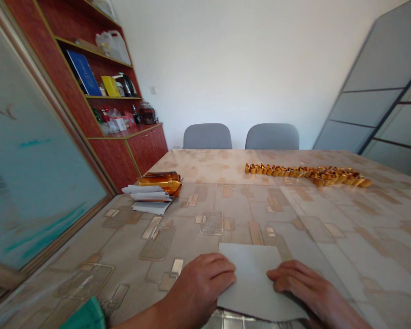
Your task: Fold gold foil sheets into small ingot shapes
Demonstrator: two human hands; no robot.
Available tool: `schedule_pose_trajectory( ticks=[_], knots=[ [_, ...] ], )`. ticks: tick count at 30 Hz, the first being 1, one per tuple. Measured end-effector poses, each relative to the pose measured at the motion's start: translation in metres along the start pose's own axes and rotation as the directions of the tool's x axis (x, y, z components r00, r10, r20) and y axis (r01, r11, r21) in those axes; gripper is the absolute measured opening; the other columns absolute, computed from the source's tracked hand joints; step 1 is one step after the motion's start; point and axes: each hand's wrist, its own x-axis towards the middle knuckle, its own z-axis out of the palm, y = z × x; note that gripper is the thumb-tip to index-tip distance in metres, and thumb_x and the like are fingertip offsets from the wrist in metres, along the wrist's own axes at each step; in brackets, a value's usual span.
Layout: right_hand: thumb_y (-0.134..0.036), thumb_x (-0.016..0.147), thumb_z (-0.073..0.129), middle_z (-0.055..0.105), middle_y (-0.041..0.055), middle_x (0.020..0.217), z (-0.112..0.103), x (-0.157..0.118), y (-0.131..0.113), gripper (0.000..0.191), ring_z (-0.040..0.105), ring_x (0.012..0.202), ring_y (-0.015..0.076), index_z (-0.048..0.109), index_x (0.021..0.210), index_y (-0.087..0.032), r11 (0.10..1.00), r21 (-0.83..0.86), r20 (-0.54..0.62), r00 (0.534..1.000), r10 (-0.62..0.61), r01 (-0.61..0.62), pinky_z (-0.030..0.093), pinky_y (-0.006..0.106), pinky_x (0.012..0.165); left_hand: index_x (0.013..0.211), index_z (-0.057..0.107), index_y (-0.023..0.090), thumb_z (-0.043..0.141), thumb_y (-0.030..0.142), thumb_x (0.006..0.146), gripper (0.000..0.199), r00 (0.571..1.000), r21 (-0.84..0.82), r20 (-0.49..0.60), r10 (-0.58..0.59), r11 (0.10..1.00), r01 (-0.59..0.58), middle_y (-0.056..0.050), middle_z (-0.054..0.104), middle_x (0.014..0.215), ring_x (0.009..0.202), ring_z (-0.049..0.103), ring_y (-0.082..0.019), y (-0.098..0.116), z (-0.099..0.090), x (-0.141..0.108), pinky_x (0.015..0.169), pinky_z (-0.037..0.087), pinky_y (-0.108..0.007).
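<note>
A pale grey-white sheet of paper (251, 274) lies at the table's near side, its front edge reaching past the patterned cover. My left hand (207, 278) grips the sheet's left edge with bent fingers, the thumb hidden underneath. On the opposite edge, my right hand (303, 283) holds the paper with fingers pressed together. Farther off to the left is a loose pile of gold foil sheets (160, 183) with white-backed papers (149, 196) fanned beside it. Rows of small folded gold-foil pieces (294, 171) stand at the far right of the table.
The table wears a beige patterned cover (233, 201). Two grey chairs (207, 136) stand behind its far edge. A red-brown shelf cabinet (123, 119) with jars, bags and a kettle is at the left, beside a glass-panelled door (37, 151). Grey panels (370, 91) rise at right.
</note>
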Motion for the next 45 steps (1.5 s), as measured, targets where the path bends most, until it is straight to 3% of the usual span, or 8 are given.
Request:
schedule_pose_trajectory(
  ticks=[2, 5, 9, 14, 22, 28, 33, 45],
  knots=[
    [-0.012, 0.087, 0.057, 0.074, 0.0087, 0.112, 0.001, -0.004, 0.003, 0.031, 0.068, 0.101, 0.0232, 0.064, 0.115, -0.024, 0.995, 0.078, 0.005, 0.998, 0.066, -0.066, 0.059, 0.032, 0.084, 0.106, 0.069, 0.019, 0.051, 0.008, 0.089, 0.028, 0.999, -0.037, -0.013, -0.046, 0.998, 0.045, -0.011, 0.074, 0.109, 0.1, 0.066, -0.026, -0.001, -0.001, -0.001, 0.089, 0.052, -0.039],
    [-0.02, 0.091, 0.061, 0.072, 0.0084, 0.114, 0.004, -0.01, 0.007, 0.026, 0.066, 0.104, 0.025, 0.068, 0.115, -0.028, 0.98, 0.104, -0.013, 0.985, 0.17, -0.168, 0.057, 0.037, 0.087, 0.096, 0.07, 0.021, 0.06, 0.008, 0.085, 0.02, 0.985, -0.082, -0.002, -0.17, 0.982, 0.169, -0.006, 0.072, 0.105, 0.096, 0.062, -0.023, 0.002, -0.006, 0.0, 0.085, 0.049, -0.035],
    [-0.032, 0.096, 0.06, 0.072, 0.0077, 0.113, 0.008, -0.014, 0.006, 0.017, 0.065, 0.106, 0.0259, 0.075, 0.104, -0.029, 0.947, 0.106, -0.019, 0.952, 0.306, -0.302, 0.055, 0.04, 0.091, 0.081, 0.071, 0.021, 0.069, 0.013, 0.085, 0.009, 0.922, -0.126, -0.005, -0.388, 0.915, 0.384, -0.003, 0.065, 0.098, 0.096, 0.059, -0.022, 0.007, -0.013, 0.002, 0.083, 0.046, -0.034],
    [-0.035, 0.101, 0.05, 0.071, 0.0075, 0.099, 0.008, -0.004, 0.003, 0.029, 0.066, 0.092, 0.0234, 0.074, 0.088, -0.025, 0.903, 0.079, -0.033, 0.904, 0.425, -0.422, 0.055, 0.036, 0.079, 0.077, 0.069, 0.019, 0.071, 0.017, 0.085, 0.008, 0.869, -0.109, -0.031, -0.494, 0.866, 0.489, -0.005, 0.061, 0.106, 0.103, 0.056, -0.024, 0.008, -0.012, 0.008, 0.09, 0.044, -0.039],
    [-0.04, 0.096, 0.056, 0.065, 0.0064, 0.081, 0.022, 0.01, 0.004, 0.031, 0.06, 0.077, 0.0263, 0.064, 0.071, -0.022, 0.79, -0.156, -0.157, 0.805, 0.572, -0.592, 0.046, 0.039, 0.07, 0.071, 0.059, 0.017, 0.068, 0.012, 0.084, 0.016, 0.868, -0.026, -0.075, -0.491, 0.871, 0.491, -0.004, 0.061, 0.106, 0.103, 0.055, -0.024, 0.001, -0.005, 0.016, 0.092, 0.043, -0.041],
    [-0.038, 0.093, 0.062, 0.064, 0.0038, 0.076, 0.023, 0.016, 0.007, 0.026, 0.06, 0.075, 0.0256, 0.064, 0.072, -0.024, 0.777, -0.292, -0.165, 0.829, 0.534, -0.558, 0.042, 0.037, 0.069, 0.07, 0.057, 0.017, 0.071, 0.013, 0.083, 0.02, 0.885, -0.016, -0.071, -0.459, 0.888, 0.459, -0.004, 0.063, 0.103, 0.1, 0.056, -0.023, -0.001, -0.006, 0.015, 0.09, 0.044, -0.04],
    [-0.038, 0.088, 0.068, 0.061, 0.0024, 0.069, 0.023, 0.018, 0.01, 0.029, 0.058, 0.071, 0.0261, 0.058, 0.065, -0.024, 0.746, -0.38, -0.191, 0.835, 0.515, -0.547, 0.038, 0.035, 0.065, 0.07, 0.058, 0.017, 0.073, 0.013, 0.082, 0.019, 0.872, 0.02, -0.083, -0.483, 0.874, 0.486, -0.004, 0.062, 0.1, 0.098, 0.056, -0.023, -0.001, -0.006, 0.017, 0.089, 0.044, -0.04],
    [-0.038, 0.088, 0.067, 0.06, 0.0023, 0.068, 0.022, 0.019, 0.007, 0.031, 0.055, 0.069, 0.0243, 0.056, 0.063, -0.024, 0.732, -0.393, -0.211, 0.829, 0.517, -0.557, 0.036, 0.035, 0.065, 0.069, 0.059, 0.017, 0.08, 0.014, 0.076, 0.022, 0.866, 0.063, -0.071, -0.495, 0.864, 0.499, -0.004, 0.064, 0.101, 0.099, 0.057, -0.024, 0.0, -0.006, 0.022, 0.09, 0.044, -0.041]
  ],
)
